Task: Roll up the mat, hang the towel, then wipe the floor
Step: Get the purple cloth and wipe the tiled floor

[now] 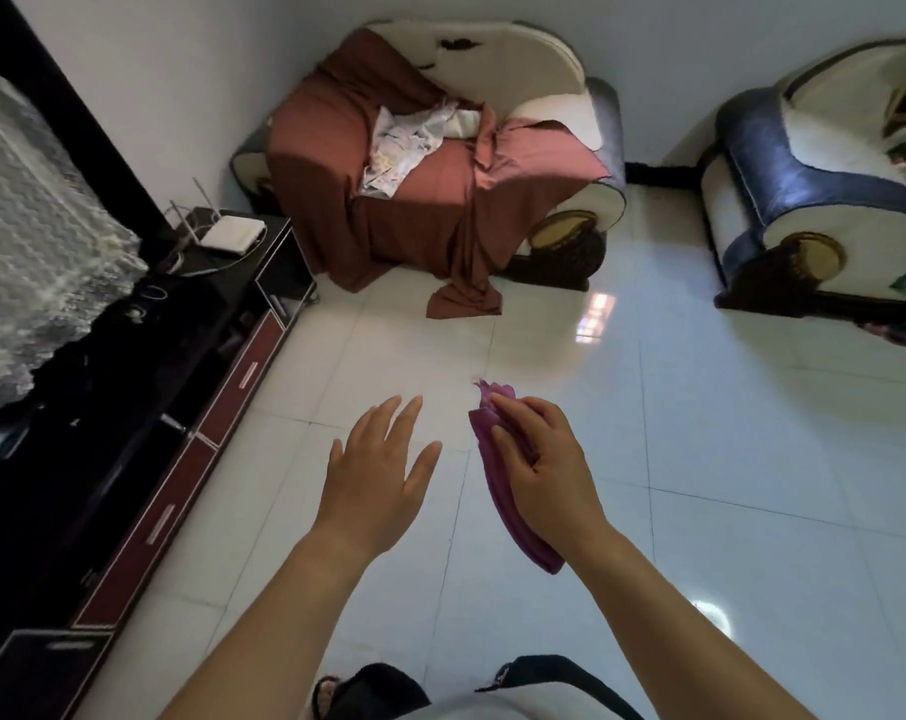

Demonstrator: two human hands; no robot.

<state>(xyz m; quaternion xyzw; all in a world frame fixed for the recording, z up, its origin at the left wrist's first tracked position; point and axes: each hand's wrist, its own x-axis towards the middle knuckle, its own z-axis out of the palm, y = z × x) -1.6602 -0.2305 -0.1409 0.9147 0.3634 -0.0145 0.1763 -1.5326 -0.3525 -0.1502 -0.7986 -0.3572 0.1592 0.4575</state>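
Note:
A purple cloth (497, 491), bunched into a long roll, hangs from my right hand (544, 459) above the white tiled floor (700, 433). The fingers of that hand are closed around the cloth's upper part. My left hand (378, 475) hovers to the left of the cloth, palm down, fingers spread, holding nothing and not touching the cloth. No mat is visible.
A black and red TV cabinet (180, 459) runs along the left, with a white router (232, 236) on top. An armchair draped in brown fabric (414, 189) stands ahead. A blue and cream armchair (814, 200) is at the right. My feet show at the bottom edge.

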